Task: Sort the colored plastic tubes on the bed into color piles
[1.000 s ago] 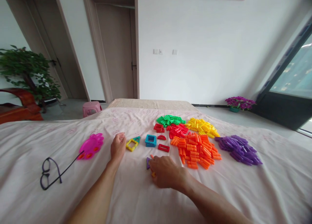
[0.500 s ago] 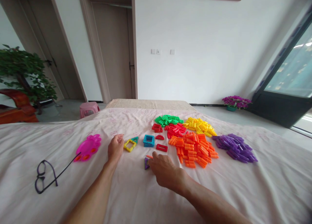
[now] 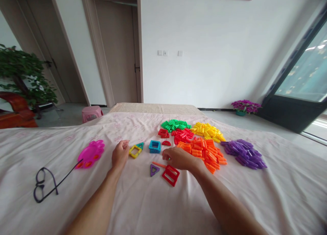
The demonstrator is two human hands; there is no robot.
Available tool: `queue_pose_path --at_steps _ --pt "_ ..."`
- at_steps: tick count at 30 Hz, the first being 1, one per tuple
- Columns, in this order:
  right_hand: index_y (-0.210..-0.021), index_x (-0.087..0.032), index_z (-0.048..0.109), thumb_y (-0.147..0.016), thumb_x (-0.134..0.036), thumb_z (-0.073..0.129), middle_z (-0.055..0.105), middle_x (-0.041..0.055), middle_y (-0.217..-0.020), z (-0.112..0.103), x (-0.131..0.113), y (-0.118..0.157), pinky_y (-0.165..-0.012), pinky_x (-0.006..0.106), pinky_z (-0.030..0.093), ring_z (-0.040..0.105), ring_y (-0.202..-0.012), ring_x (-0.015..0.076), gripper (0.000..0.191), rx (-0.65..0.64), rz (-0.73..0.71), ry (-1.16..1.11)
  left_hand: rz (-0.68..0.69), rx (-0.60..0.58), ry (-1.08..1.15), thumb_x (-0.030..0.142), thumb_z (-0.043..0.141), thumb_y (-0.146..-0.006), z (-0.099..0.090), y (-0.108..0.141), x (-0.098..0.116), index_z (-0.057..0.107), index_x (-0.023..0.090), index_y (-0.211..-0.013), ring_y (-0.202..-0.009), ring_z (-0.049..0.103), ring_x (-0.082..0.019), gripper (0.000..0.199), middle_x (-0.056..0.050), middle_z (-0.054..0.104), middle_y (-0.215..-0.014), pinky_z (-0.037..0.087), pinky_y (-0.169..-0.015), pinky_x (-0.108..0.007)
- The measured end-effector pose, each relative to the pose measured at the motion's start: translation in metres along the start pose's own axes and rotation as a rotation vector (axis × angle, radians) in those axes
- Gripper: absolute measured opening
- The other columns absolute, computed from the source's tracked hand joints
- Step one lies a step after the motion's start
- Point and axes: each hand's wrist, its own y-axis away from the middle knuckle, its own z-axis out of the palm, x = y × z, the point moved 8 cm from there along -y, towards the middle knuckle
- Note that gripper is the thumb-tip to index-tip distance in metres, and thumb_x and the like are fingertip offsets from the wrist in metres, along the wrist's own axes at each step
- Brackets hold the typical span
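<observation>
My left hand (image 3: pixel 120 155) rests on the cloth with its fingers loosely bent, holding nothing. Close to its fingertips lie a yellow square frame tile (image 3: pixel 135 152) and a teal triangle (image 3: pixel 140 145). Over to the right, my right hand (image 3: pixel 177 157) has its fingers bent down and drawn together; a speck of green shows between them, but what they hold is hidden. Just below that hand is a red frame tile (image 3: pixel 171 175), beside a thin orange stick (image 3: pixel 158 164) and a purple triangle (image 3: pixel 154 170). Blue square tiles (image 3: pixel 154 146) and a red half-round piece (image 3: pixel 166 143) lie beyond.
Piles of orange (image 3: pixel 211 156), purple (image 3: pixel 244 154), yellow (image 3: pixel 208 131), red (image 3: pixel 182 135) and green pieces (image 3: pixel 175 125) spread at right. More red tiles (image 3: pixel 163 133) lie near them. A pink paw-shaped tray (image 3: pixel 89 153) and eyeglasses (image 3: pixel 41 185) sit at left.
My right hand has moved up and right from the purple triangle, uncovering it and the red frame tile. The red bar-shaped tile is now covered by that hand. My left hand stays put.
</observation>
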Motion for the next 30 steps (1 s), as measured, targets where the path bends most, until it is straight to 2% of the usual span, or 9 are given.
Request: queue_pose_path --at_steps 3,6,11,13,18,21,24,27,30 --pt "-0.098 -0.018 0.072 -0.081 -0.012 0.055 0.074 0.0071 -0.098 -0.001 -0.002 0.005 -0.072 0.024 0.043 0.067 -0.091 0.0196 0.024 -0.011 0.051 0.078 0.003 -0.002 -0.008 0.025 0.052 -0.082 0.000 0.001 0.000 0.067 0.022 -0.109 -0.103 0.069 -0.021 0.031 -0.007 0.074 -0.112 0.051 -0.091 -0.031" --pt "-0.092 -0.016 0.073 -0.080 -0.027 0.065 0.074 0.0114 -0.093 0.002 -0.006 0.012 -0.068 0.027 0.046 0.069 -0.088 0.0259 0.019 -0.075 0.129 0.197 0.006 -0.009 -0.012 0.025 0.052 -0.082 0.000 0.002 0.001 0.067 0.021 -0.109 -0.103 0.069 -0.022 0.031 -0.007 0.074 -0.112 0.051 -0.090 -0.031" --pt "-0.103 -0.013 0.071 -0.066 -0.046 0.081 0.074 0.0156 -0.102 0.017 -0.017 0.015 -0.074 0.037 0.052 0.070 -0.094 0.0341 0.050 -0.121 0.142 0.309 0.001 -0.018 -0.013 0.025 0.053 -0.083 0.000 0.003 0.002 0.068 0.022 -0.109 -0.105 0.068 -0.021 0.030 -0.007 0.074 -0.114 0.051 -0.089 -0.030" --pt "-0.110 -0.013 0.068 -0.063 -0.046 0.083 0.072 0.0163 -0.107 0.023 -0.024 0.015 -0.078 0.039 0.053 0.070 -0.096 0.0351 0.059 -0.122 0.116 0.308 -0.001 -0.021 -0.017 0.025 0.053 -0.084 0.000 0.004 0.002 0.069 0.022 -0.109 -0.105 0.068 -0.022 0.030 -0.007 0.074 -0.113 0.050 -0.089 -0.031" --pt "-0.117 -0.010 0.060 -0.073 -0.018 0.067 0.071 0.0194 -0.108 0.029 -0.037 0.016 -0.074 0.043 0.055 0.071 -0.096 0.0358 0.045 -0.107 0.071 0.308 0.005 -0.041 -0.023 0.027 0.053 -0.086 -0.001 0.006 0.006 0.069 0.019 -0.112 -0.103 0.068 -0.021 0.032 -0.008 0.074 -0.114 0.049 -0.088 -0.031" --pt "-0.117 -0.010 0.059 -0.075 -0.012 0.061 0.071 0.0185 -0.106 0.030 -0.040 0.015 -0.071 0.040 0.054 0.071 -0.095 0.0340 0.042 -0.111 0.051 0.289 -0.002 -0.041 -0.035 0.030 0.053 -0.086 -0.002 0.007 0.007 0.070 0.019 -0.111 -0.102 0.068 -0.022 0.032 -0.008 0.074 -0.112 0.049 -0.087 -0.030" --pt "-0.108 -0.015 0.065 -0.083 -0.016 0.058 0.073 0.0139 -0.102 0.024 -0.035 0.012 -0.071 0.033 0.050 0.071 -0.093 0.0289 0.026 -0.094 0.046 0.263 -0.009 -0.036 -0.045 0.032 0.053 -0.086 -0.002 0.006 0.007 0.071 0.020 -0.109 -0.102 0.068 -0.022 0.031 -0.007 0.075 -0.111 0.049 -0.084 -0.028" --pt "-0.099 -0.020 0.069 -0.088 -0.029 0.061 0.073 0.0081 -0.096 0.010 -0.022 0.009 -0.067 0.026 0.042 0.069 -0.088 0.0236 0.017 -0.042 0.069 0.163 -0.004 -0.036 -0.050 0.031 0.053 -0.086 -0.001 0.006 0.006 0.071 0.022 -0.108 -0.102 0.068 -0.021 0.030 -0.006 0.075 -0.111 0.049 -0.083 -0.027" --pt "-0.095 -0.020 0.071 -0.088 -0.032 0.061 0.073 0.0052 -0.091 -0.008 -0.001 0.007 -0.062 0.024 0.035 0.066 -0.080 0.0182 0.017 0.065 0.117 0.041 -0.001 -0.040 -0.056 0.032 0.052 -0.086 0.000 0.005 0.006 0.072 0.023 -0.106 -0.101 0.068 -0.022 0.029 -0.005 0.075 -0.111 0.049 -0.083 -0.028"
